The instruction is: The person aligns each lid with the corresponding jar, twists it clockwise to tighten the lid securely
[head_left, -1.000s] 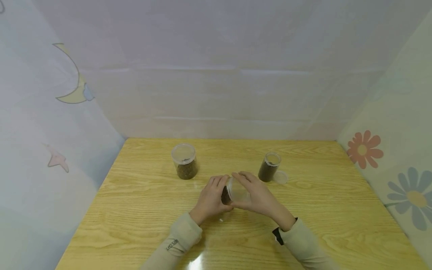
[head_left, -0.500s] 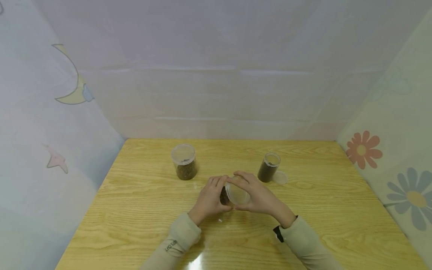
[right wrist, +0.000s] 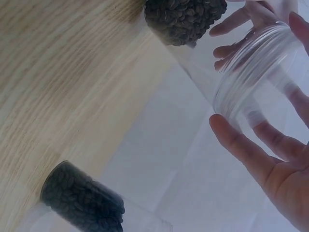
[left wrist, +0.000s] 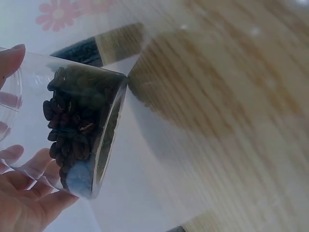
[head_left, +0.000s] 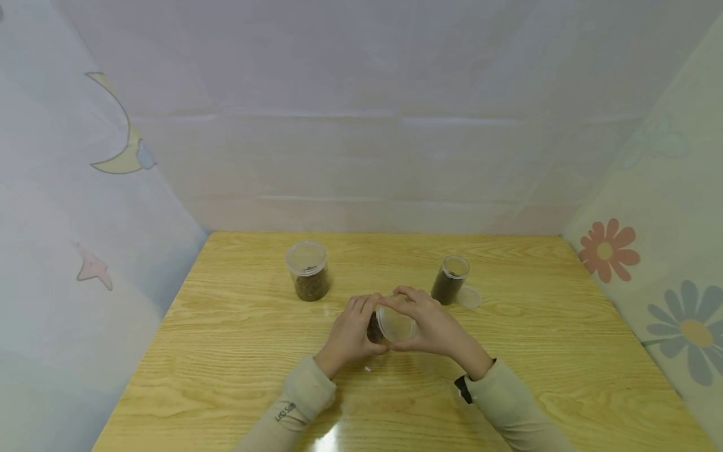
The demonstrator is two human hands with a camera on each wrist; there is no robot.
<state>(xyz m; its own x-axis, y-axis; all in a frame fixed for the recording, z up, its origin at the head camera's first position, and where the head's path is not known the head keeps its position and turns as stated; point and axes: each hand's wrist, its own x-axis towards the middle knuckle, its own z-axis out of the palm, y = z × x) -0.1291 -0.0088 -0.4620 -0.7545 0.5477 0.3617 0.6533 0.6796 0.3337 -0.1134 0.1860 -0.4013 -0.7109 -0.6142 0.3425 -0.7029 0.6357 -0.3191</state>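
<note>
My left hand grips a clear plastic jar partly filled with dark brown beans. The jar tilts above the table, with its mouth end toward the right. My right hand curls thumb and fingers around the clear lid at that end. In the right wrist view, threads show at the neck, and the fingertips lie along the lid's edge. Both hands nearly meet over the jar, and the left palm hides part of its body.
At the back left stands a wider clear jar holding dark contents. Toward the back right is a narrower jar of dark beans without a lid on top, and a clear lid lies beside it on the wooden table.
My right hand's fingers have shifted slightly left around the lid, whose flat face shows more toward the head camera. My left hand has stayed almost still on the jar.
</note>
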